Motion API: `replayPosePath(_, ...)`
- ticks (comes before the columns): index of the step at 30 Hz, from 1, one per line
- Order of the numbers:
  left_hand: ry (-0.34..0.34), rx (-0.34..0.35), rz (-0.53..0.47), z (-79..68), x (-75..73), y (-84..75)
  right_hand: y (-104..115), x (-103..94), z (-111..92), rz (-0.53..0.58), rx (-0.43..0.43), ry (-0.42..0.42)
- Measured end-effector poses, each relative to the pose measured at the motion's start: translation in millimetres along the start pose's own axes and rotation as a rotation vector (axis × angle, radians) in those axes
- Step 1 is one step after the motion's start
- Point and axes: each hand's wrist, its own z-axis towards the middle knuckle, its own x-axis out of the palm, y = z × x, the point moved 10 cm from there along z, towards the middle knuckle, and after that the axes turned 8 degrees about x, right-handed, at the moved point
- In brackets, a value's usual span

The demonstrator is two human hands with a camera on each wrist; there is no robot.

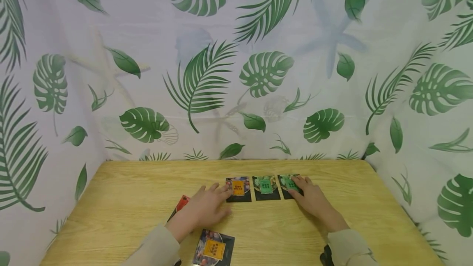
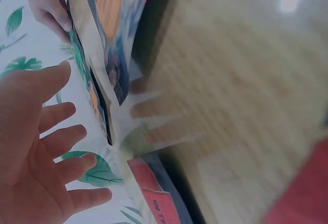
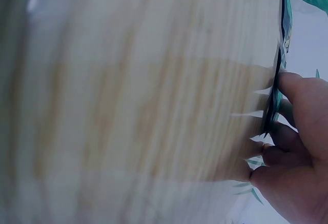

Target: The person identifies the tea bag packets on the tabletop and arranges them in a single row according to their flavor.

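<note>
Three flat packets lie in a row toward the back of the table: an orange-labelled packet (image 1: 238, 189), a green-labelled packet (image 1: 266, 186) and another green-labelled packet (image 1: 285, 184) at the right end. My right hand (image 1: 313, 200) rests its thumb and fingertips on that right-end packet, partly covering it; in the right wrist view the hand (image 3: 302, 142) touches the packet's edge. My left hand (image 1: 207, 208), fingers spread, is beside the orange-labelled packet with its fingertips at the left edge. The left wrist view shows an empty palm (image 2: 31, 152).
A red packet (image 1: 182, 203) lies partly hidden behind the left wrist. Nearer the front is a second orange-labelled packet (image 1: 214, 248), set at a slant. The wooden table (image 1: 269, 233) is backed by a leaf-patterned cloth (image 1: 281, 130), which also hangs at both sides.
</note>
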Motion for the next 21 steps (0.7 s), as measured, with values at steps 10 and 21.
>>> replayPosePath(10,0.045,0.072,-0.045,-21.4,4.5,-19.0,2,-2.1,1,-0.017,-0.009,-0.014)
replayPosePath(21,0.066,0.115,-0.018,-42.5,4.4,-33.9,0,-0.1,2,-0.015,-0.005,-0.007)
